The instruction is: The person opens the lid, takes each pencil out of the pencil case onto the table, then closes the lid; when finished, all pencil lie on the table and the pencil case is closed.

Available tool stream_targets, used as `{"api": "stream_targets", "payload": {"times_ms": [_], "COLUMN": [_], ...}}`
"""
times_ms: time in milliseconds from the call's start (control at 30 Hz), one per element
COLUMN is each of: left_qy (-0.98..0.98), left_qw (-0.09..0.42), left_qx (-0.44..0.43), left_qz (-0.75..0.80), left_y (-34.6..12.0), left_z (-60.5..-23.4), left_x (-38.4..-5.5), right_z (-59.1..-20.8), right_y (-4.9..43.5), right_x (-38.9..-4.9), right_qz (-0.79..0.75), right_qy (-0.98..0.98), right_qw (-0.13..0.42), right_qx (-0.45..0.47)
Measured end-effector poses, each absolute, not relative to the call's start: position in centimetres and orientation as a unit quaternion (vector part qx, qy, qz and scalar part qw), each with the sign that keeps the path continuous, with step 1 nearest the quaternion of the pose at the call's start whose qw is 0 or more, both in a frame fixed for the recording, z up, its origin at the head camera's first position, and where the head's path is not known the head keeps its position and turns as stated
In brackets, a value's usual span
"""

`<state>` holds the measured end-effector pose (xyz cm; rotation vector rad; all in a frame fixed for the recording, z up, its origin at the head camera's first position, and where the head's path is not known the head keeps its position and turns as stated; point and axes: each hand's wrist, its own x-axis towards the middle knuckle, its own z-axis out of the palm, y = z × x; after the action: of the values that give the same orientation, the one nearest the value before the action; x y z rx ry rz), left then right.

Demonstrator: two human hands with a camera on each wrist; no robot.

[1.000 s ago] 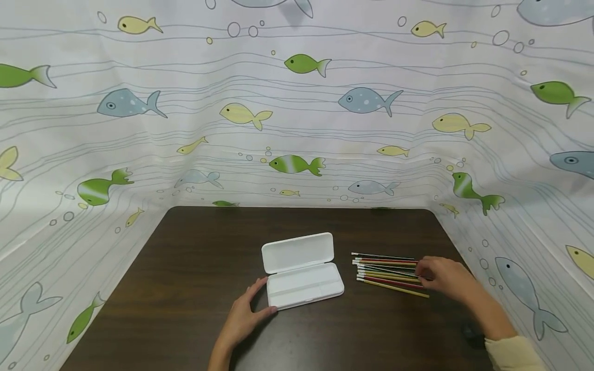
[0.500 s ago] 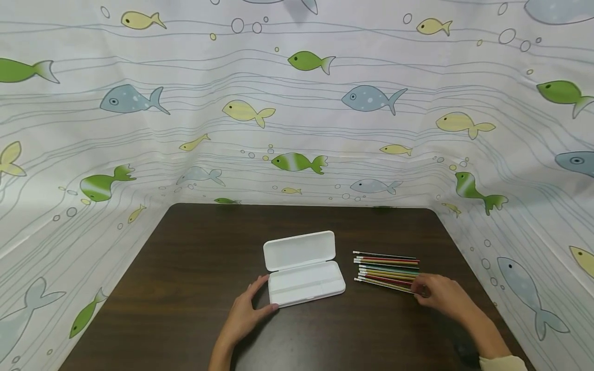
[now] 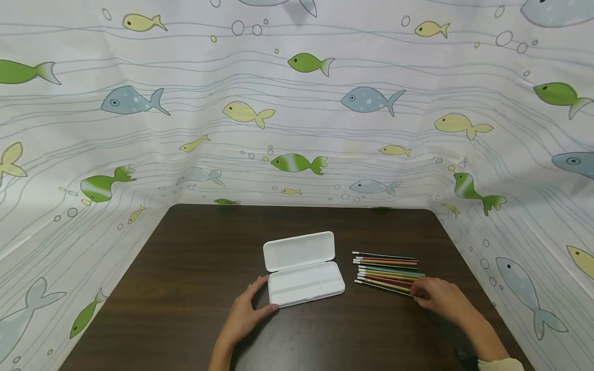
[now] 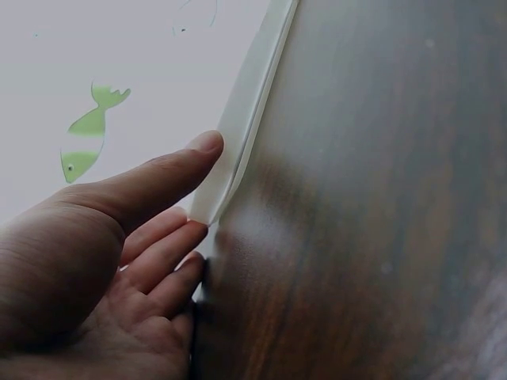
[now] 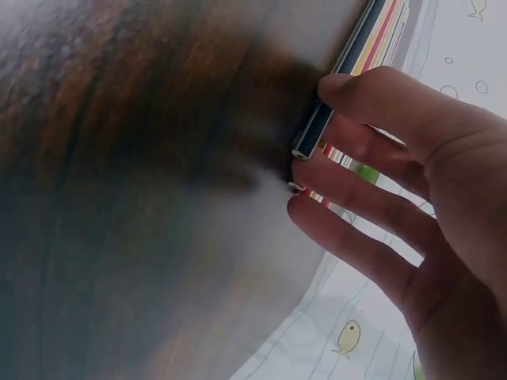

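Note:
A white pencil case (image 3: 306, 288) lies on the table with its lid (image 3: 299, 252) raised at the back, and its compartments show no contents. My left hand (image 3: 243, 312) holds the case's left end, thumb at the front corner and fingers at the side; the left wrist view shows the thumb (image 4: 207, 142) against the case's wall. To the right, several pencils (image 3: 385, 265) in red, yellow, green and dark colours lie roughly side by side, white eraser ends leftward. My right hand (image 3: 438, 296) pinches a dark pencil (image 5: 317, 123) near its right end, at the front of the group.
The dark wooden table (image 3: 204, 247) is enclosed at the back and sides by a white curtain (image 3: 297, 118) printed with fish. A strip of table separates the case from the pencils.
My right hand has moved toward me, from the middle of the pencils to their front edge, and now pinches a dark pencil there. The left hand stays on the case.

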<state>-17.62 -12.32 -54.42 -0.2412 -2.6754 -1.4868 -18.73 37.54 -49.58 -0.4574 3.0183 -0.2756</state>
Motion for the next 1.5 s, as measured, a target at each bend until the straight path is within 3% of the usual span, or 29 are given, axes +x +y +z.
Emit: {"api": "stream_targets", "payload": {"times_ms": [233,400,633,933,1233,1500], "left_qy": [-0.869,-0.87,-0.871,-0.867,-0.866,-0.871], "left_qw": [0.046,0.067,0.036,0.045,0.07,0.046], "left_qx": [-0.088,-0.098,-0.079,-0.099,-0.111,-0.091], "left_qz": [-0.484,-0.478,-0.483,-0.487,-0.483,-0.481], "left_y": [-12.6,-12.9,-13.0,-12.3,-12.2,-12.2], "left_z": [-54.2,-53.7,-54.1,-55.1,-54.5,-54.4], "left_x": [-18.0,-18.1,-18.0,-17.0,-17.3,-17.3], "right_z": [-48.9,-47.5,-45.9,-45.3,-44.4,-45.2], "right_y": [37.0,35.4,29.4,21.9,20.6,21.0], "right_x": [-19.3,-21.5,-26.7,-31.1,-31.5,-30.0], "right_qz": [-0.084,-0.091,-0.115,-0.15,-0.158,-0.152], "right_qy": [0.984,0.977,0.961,0.939,0.923,0.921], "right_qw": [0.05,0.001,-0.037,-0.091,-0.114,-0.148], "right_qx": [-0.151,-0.194,-0.25,-0.297,-0.331,-0.326]}}
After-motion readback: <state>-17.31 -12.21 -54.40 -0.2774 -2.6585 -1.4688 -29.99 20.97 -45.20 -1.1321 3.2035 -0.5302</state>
